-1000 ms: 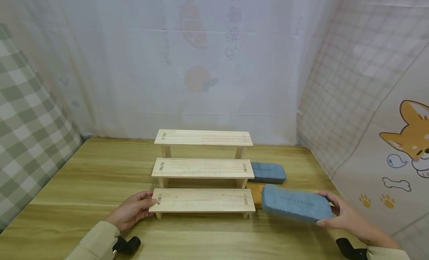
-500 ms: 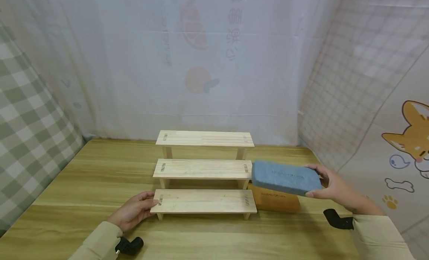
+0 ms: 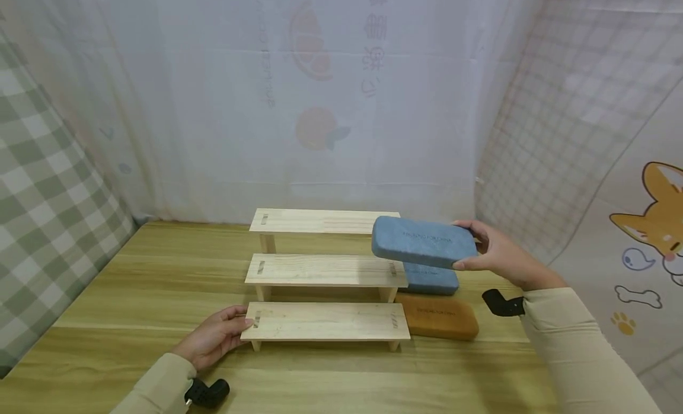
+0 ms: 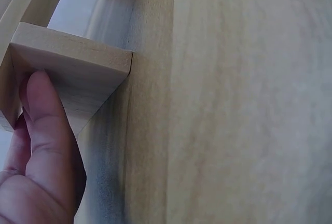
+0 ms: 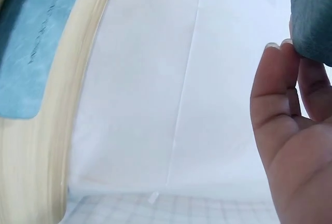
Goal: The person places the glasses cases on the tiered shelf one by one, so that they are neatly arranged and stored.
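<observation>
A three-step wooden shelf (image 3: 325, 271) stands mid-table. My left hand (image 3: 235, 325) rests against the left end of its lowest step (image 3: 325, 320); in the left wrist view a straight finger (image 4: 44, 120) presses on that step's wooden end (image 4: 78, 66). My right hand (image 3: 469, 245) grips a blue case (image 3: 424, 242) by its right end and holds it level in the air by the right end of the top step (image 3: 320, 221). In the right wrist view the fingertips (image 5: 282, 63) pinch the blue case's edge (image 5: 311, 16).
A second blue case (image 3: 434, 282) lies on the table right of the middle step, also seen as a blue case (image 5: 31, 53) below the right wrist. A brown case (image 3: 439, 317) lies right of the lowest step. Curtains close in the back and both sides.
My right hand has lifted the blue case up and to the left, from low over the brown case to beside the top step. The left hand has stayed put.
</observation>
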A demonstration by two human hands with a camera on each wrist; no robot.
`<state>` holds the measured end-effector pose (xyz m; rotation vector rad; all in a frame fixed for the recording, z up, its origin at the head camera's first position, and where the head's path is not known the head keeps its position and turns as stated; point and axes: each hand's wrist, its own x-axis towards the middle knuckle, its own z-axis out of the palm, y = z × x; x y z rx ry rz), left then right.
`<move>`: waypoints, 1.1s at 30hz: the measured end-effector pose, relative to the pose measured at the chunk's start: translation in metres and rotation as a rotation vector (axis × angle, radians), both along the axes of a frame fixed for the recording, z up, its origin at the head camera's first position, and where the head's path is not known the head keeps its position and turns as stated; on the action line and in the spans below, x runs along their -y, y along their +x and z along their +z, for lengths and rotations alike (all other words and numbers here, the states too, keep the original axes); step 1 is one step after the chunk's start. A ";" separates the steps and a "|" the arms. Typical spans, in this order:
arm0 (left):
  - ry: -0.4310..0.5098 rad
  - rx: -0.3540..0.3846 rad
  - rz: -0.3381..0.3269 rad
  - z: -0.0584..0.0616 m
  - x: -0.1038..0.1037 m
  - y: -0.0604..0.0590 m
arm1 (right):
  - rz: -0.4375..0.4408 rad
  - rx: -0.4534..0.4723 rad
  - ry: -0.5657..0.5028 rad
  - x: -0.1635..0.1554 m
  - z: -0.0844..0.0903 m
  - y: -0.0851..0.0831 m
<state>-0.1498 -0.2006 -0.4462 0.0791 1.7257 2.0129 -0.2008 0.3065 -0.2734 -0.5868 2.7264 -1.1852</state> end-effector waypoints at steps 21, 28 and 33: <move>-0.011 -0.009 -0.027 0.004 0.000 0.000 | 0.049 0.073 0.015 0.070 0.018 -0.063; -0.001 -0.009 -0.027 0.005 0.000 0.000 | 0.063 0.095 0.007 0.086 0.015 -0.077; 0.008 -0.004 -0.022 0.005 0.000 0.000 | 0.079 0.100 0.018 0.096 0.012 -0.084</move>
